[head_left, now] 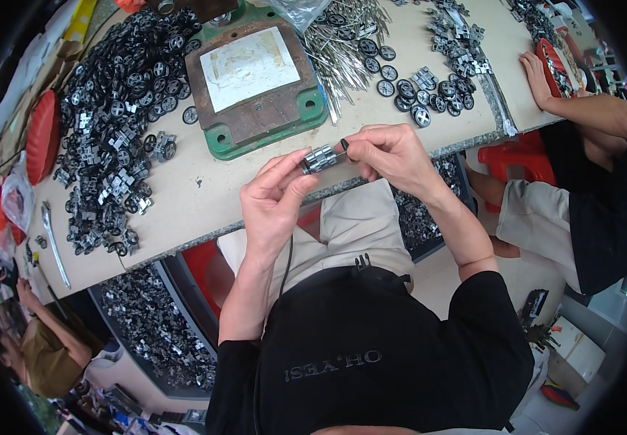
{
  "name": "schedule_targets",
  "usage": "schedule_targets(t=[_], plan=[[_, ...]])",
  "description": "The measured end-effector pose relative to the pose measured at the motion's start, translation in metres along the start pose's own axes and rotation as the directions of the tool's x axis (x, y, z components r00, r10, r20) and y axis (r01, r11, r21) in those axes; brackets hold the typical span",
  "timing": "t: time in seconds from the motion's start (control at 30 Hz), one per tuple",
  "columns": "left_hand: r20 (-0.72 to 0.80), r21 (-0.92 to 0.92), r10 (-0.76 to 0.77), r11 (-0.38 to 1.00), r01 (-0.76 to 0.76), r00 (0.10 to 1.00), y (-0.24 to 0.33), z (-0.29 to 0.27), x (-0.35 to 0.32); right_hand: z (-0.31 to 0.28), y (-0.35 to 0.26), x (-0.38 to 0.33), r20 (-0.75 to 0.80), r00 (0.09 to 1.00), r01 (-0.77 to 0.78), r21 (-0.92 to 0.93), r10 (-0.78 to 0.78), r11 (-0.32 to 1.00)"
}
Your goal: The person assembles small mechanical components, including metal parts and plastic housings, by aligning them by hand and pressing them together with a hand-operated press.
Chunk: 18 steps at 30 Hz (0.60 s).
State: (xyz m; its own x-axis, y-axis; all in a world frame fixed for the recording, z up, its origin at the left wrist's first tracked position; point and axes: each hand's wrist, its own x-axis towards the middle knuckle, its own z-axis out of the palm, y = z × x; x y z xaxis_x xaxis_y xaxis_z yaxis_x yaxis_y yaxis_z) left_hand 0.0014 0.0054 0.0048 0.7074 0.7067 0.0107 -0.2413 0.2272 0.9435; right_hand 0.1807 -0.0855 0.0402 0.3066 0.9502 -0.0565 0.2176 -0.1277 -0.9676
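Note:
Over the table's near edge, my left hand is closed on a small silver-grey toy chassis part, gripped between thumb and fingers. A dark wheel shows at its left end. My right hand pinches a small black wheel close to the part's right end, seen nearly edge-on. Whether an axle joins the wheel to the part is too small to tell. Just beyond both hands stands a green metal press base with a worn white sheet on top.
Black wheels and chassis parts heap at left. Thin metal rods lie beyond the base; loose wheels sit at right. Tweezers rest far left. Bins of parts stand below. Co-workers sit on both sides, one hand at right.

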Motion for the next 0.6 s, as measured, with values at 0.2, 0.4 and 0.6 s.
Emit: schedule_targets(t=[0.2, 0.4, 0.6], plan=[[-0.041, -0.106, -0.069, 0.992, 0.064, 0.997, -0.001, -0.004, 0.000, 0.011, -0.004, 0.003, -0.012, 0.962, -0.266, 0.195, 0.273, 0.944], [0.077, -0.347, -0.210, 0.911, 0.223, 0.975, 0.007, 0.001, 0.002, 0.013, 0.005, 0.005, 0.020, 1.000, -0.025, 0.175, 0.022, 0.984], [0.154, 0.496, 0.066, 0.858, -0.135, 0.986, 0.049, -0.014, 0.027, -0.001, -0.036, 0.032, 0.250, 0.909, 0.409, -0.379, -0.333, 0.831]])
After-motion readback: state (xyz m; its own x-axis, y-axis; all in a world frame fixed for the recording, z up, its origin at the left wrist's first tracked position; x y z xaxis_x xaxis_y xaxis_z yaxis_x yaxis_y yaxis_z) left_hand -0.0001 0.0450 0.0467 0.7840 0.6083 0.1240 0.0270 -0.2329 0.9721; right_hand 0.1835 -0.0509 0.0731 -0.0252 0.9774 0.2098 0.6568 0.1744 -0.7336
